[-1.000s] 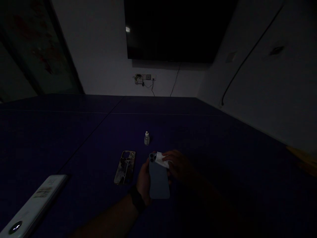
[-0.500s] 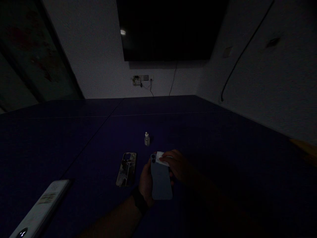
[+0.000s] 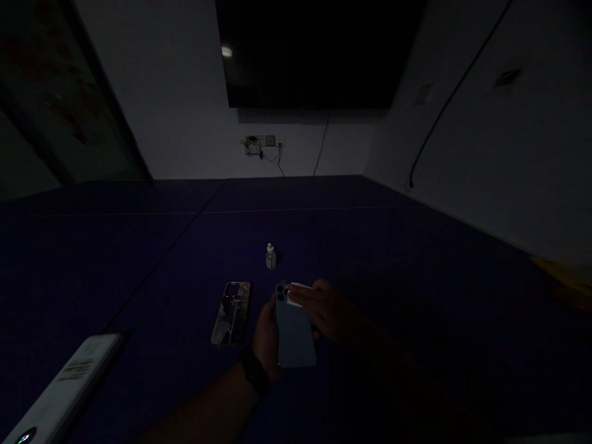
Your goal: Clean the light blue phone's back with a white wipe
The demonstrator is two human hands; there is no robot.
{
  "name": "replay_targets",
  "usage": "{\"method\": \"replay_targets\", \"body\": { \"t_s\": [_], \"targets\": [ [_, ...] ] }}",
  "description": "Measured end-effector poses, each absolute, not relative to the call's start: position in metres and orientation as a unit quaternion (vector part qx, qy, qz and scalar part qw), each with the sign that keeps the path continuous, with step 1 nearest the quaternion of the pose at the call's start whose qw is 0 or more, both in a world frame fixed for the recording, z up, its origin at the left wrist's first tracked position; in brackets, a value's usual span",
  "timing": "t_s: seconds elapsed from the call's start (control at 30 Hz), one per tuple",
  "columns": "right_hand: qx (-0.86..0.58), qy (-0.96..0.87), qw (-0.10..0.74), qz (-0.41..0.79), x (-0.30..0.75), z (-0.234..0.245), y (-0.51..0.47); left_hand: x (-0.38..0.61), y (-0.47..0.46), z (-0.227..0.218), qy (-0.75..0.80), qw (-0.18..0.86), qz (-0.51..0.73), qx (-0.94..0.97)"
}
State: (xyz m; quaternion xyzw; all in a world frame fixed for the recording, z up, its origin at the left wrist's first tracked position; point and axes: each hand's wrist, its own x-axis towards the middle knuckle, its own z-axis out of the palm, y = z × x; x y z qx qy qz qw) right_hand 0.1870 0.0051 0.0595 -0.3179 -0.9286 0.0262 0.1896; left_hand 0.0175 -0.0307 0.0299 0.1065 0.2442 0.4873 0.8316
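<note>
A blue-grey smartphone [image 3: 296,339] lies back side up in my left hand [image 3: 266,339], whose fingers wrap round it from beneath. My right hand [image 3: 326,308] presses a folded white wipe [image 3: 295,298] on the upper back of the phone, beside the camera lenses. To the left, a phone case [image 3: 231,314] with a dark printed picture rests on the blue surface. Beyond the phone a small bottle [image 3: 271,259] with a white cap stands upright. The dim light hides much of my right forearm.
A long white device [image 3: 69,382] lies at the lower left. The blue surface [image 3: 152,246] reaches back to a wall with power sockets [image 3: 261,143] and a large dark television [image 3: 319,55]. A black cable [image 3: 456,98] hangs down the right wall.
My right hand has slid the wipe slightly left, closer to the camera lenses. The left hand still holds the phone. The whole view has shifted a little.
</note>
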Motion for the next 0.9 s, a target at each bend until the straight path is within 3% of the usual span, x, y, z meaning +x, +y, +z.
{"method": "replay_targets", "body": {
  "t_s": [0.3, 0.47, 0.67, 0.9],
  "targets": [
    [-0.291, -0.925, 0.237, 0.06, 0.192, 0.061, 0.009, 0.019, -0.035, 0.034, 0.276, 0.807, 0.504, 0.136],
    [-0.344, -0.899, 0.268, 0.043, 0.191, 0.059, 0.013, 0.018, -0.035, 0.035, 0.288, 0.827, 0.46, 0.149],
    [-0.297, -0.92, 0.25, 0.05, 0.191, 0.059, 0.011, 0.018, -0.032, 0.031, 0.257, 0.823, 0.493, 0.12],
    [-0.336, -0.899, 0.279, 0.036, 0.19, 0.05, 0.021, 0.017, -0.035, 0.035, 0.278, 0.829, 0.474, 0.106]
  ]
}}
